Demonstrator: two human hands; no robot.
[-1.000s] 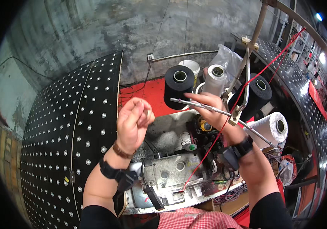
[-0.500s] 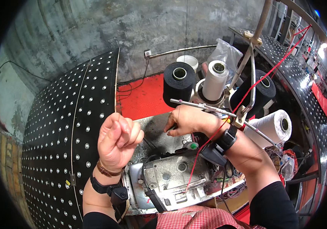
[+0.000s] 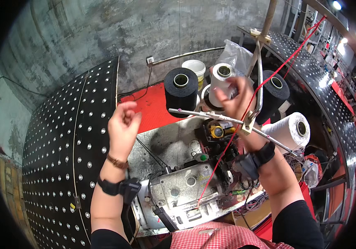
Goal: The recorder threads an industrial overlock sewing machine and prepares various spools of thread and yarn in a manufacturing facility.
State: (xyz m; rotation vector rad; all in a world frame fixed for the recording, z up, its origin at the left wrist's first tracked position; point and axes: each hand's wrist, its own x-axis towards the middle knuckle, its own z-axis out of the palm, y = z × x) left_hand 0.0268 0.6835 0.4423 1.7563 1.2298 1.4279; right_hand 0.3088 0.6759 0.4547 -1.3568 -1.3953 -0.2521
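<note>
My left hand (image 3: 123,124) is raised above the left side of a grimy white sewing machine (image 3: 178,191), its fingers curled toward the thumb. Whatever it may pinch is too fine to make out. My right hand (image 3: 239,99), smeared by motion, is lifted behind the metal thread-stand bar (image 3: 203,114), thumb and fingers apart and no held thing visible. It partly covers a white thread cone (image 3: 219,79). A black thread cone (image 3: 181,89) stands between the hands. One thin dark thread hangs near the bar's left end. A red cord (image 3: 265,85) slants down in front of my right wrist.
Another black cone (image 3: 274,93) and a lying white cone (image 3: 292,132) are at the right. A white bucket (image 3: 194,68) and a clear plastic bag (image 3: 234,56) stand behind. A studded black panel (image 3: 97,124) rises at the left. A yellow-and-black part (image 3: 216,131) sits behind the machine.
My right hand has moved up and right, away from above the machine, and its fingers have spread. My left hand has risen a little and turned. The view has shifted slightly.
</note>
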